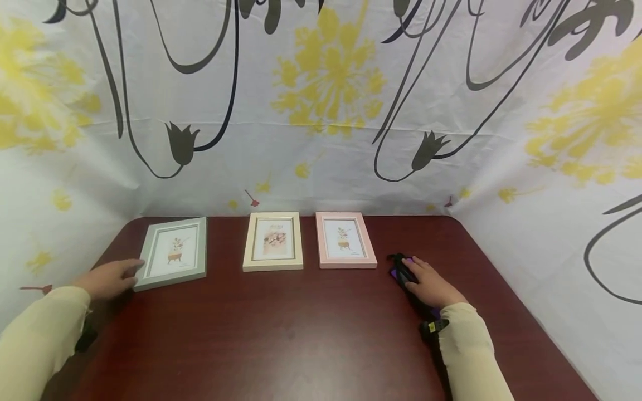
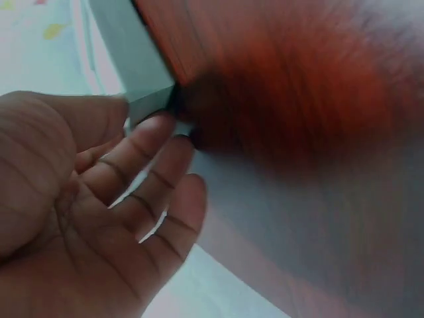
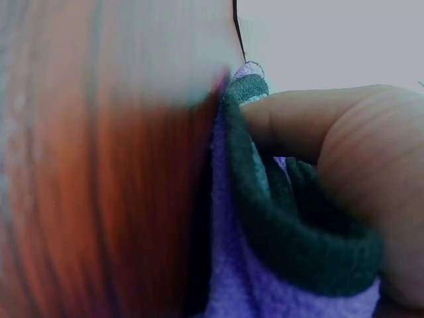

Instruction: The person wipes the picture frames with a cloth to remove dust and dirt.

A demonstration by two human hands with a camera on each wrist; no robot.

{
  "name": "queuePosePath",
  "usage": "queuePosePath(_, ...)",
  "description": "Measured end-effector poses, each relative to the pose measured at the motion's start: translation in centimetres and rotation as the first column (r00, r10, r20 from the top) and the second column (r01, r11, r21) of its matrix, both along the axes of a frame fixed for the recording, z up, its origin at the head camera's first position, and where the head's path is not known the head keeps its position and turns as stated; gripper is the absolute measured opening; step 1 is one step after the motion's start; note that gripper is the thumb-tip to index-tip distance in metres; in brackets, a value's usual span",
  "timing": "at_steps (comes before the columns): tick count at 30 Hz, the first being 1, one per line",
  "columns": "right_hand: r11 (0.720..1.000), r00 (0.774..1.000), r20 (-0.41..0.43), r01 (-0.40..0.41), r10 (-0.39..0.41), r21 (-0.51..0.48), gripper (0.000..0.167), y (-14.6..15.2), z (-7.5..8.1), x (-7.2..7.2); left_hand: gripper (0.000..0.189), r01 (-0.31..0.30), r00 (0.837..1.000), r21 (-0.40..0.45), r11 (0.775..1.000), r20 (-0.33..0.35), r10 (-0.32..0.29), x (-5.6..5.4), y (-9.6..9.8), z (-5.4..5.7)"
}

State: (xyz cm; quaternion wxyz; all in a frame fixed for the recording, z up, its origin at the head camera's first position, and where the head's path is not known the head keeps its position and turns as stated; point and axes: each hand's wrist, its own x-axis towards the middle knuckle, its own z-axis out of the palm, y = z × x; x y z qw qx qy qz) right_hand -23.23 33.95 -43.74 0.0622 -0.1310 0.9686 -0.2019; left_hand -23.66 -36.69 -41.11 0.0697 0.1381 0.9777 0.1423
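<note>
While the left hand (image 1: 107,278) pinches a corner of the rectangular grey-green frame (image 1: 173,252) at the left of the glossy wood-grain table (image 1: 281,340), the right hand (image 1: 433,287) rests on fuzzy purple cloth (image 3: 228,245) with thick dark edging (image 3: 291,252), near the pink frame (image 1: 346,240); its grip, unclear

Wall cloth (image 1: 331,178): was bright and evenly lit.
Tabletop (image 1: 291,312): took a diffuse pale glare low in the head view; smeared into blurred red-orange in both wrist views.
Green frame (image 2: 129,50): ended beside a dark, smudged shadow.
Purple cloth (image 3: 232,281): looked soft-edged, the upper right background washed out near white.
</note>
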Motion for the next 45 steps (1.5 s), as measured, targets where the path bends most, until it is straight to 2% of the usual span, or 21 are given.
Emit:
queuePosePath(4,1.000,1.000,0.002,-0.003,0.003,0.000,0.061,-0.3,0.0,-0.1,0.046,0.026,1.000,0.005,1.000,0.009,-0.026,1.7,0.1,-0.2)
queuePosePath(11,1.000,1.000,0.013,0.008,-0.008,0.001,0.062,-0.4,-0.3,-0.3,0.049,0.062,0.986,0.021,0.998,0.155,-0.064,3.4,0.5,0.4)
queuePosePath(18,1.000,1.000,0.016,0.017,-0.017,0.000,0.062,-0.3,-0.3,-0.4,0.094,0.048,0.956,0.043,0.998,0.289,-0.059,4.2,0.8,0.7)
queuePosePath(24,1.000,1.000,0.013,0.015,-0.015,0.001,0.061,-0.5,0.1,-0.2,0.110,0.051,0.931,0.031,0.998,0.360,-0.059,4.7,1.5,0.2)
queuePosePath(31,1.000,1.000,0.011,0.018,-0.018,0.005,0.061,-0.4,0.3,0.1,0.124,0.045,0.924,0.016,0.999,0.380,-0.048,5.6,4.0,-0.2)
queuePosePath(39,1.000,0.999,0.024,0.026,-0.026,0.006,0.062,-0.3,0.1,0.0,0.134,0.080,0.942,0.066,0.995,0.323,-0.097,7.6,7.7,-0.6)
queuePosePath(45,1.000,0.999,0.012,0.030,-0.030,0.005,0.061,-0.3,0.0,0.0,0.136,0.164,0.947,0.029,0.986,0.276,-0.166,8.5,11.3,-0.1)
